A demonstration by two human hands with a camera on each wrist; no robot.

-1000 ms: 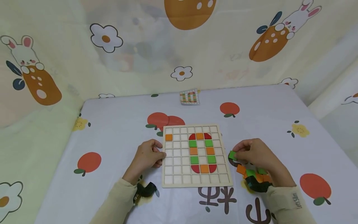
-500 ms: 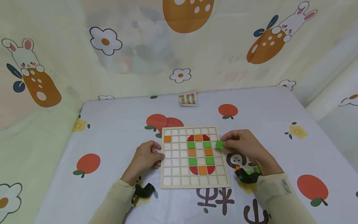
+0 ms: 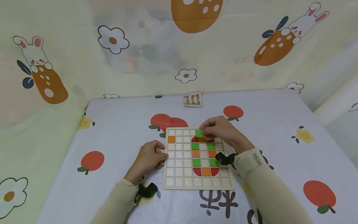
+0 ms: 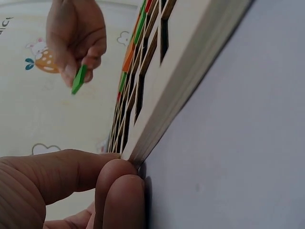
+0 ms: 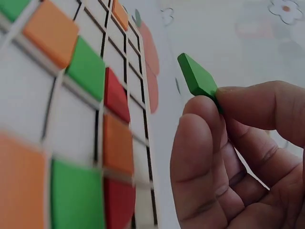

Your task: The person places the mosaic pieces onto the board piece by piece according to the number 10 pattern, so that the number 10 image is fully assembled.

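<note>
My right hand (image 3: 221,129) pinches a green square tile (image 3: 199,133) between thumb and fingertips. In the right wrist view the green tile (image 5: 198,78) is held tilted, apart from the board surface. Below it lies a pale wooden grid board (image 3: 179,183), with red, orange and green tiles set in a ring shape. One orange tile (image 3: 171,139) sits alone near its upper left corner. The left hand (image 3: 148,158) grips the board's left edge; in the left wrist view, thumb and fingertips (image 4: 124,200) meet at that edge. My right hand hides part of the ring's top.
At the back of the table leans or lies a small printed pattern card (image 3: 193,99). Loose tiles lie right of the board, mostly hidden by the right sleeve (image 3: 265,177). A patterned curtain (image 3: 151,74) stands behind the tablecloth (image 3: 126,124).
The right hand has picked up the green tile from the pile at right and carried it left and away, over the board's far rows. My left hand stays at the board's edge.
</note>
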